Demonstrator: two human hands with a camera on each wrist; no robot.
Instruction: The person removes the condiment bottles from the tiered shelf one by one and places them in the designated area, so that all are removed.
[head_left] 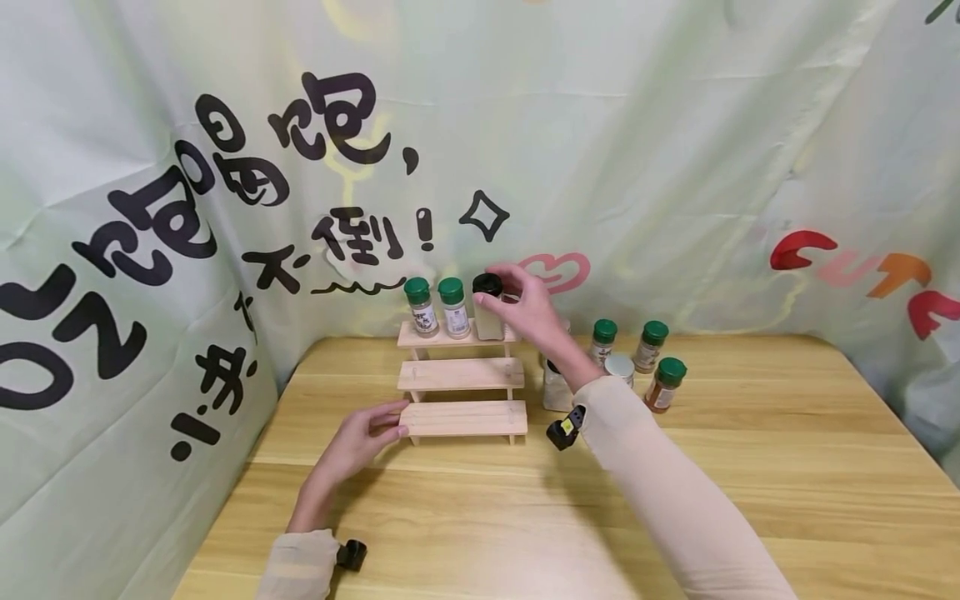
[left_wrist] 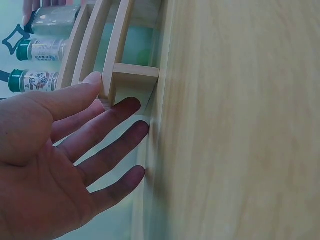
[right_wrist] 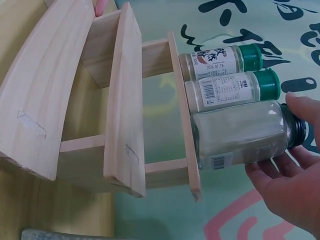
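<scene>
A three-step wooden rack (head_left: 462, 419) stands on the table. My left hand (head_left: 360, 437) is at the left end of its lowest step, thumb at the front edge and index finger toward the back. In the left wrist view the other fingers (left_wrist: 117, 150) spread out below. My right hand (head_left: 528, 308) grips a square glass jar (right_wrist: 240, 134) by its black lid, and the jar's base is at the top step. Two spice bottles with green caps, a left one (head_left: 422, 308) and one nearer the jar (head_left: 454, 308), stand upright on that same step.
Right of the rack, partly behind my right forearm, stand a glass jar (head_left: 556, 390), a white-lidded jar (head_left: 619, 367) and several green-capped bottles, one with reddish contents (head_left: 664, 385). A printed curtain (head_left: 675, 167) hangs behind the wooden table (head_left: 787, 433).
</scene>
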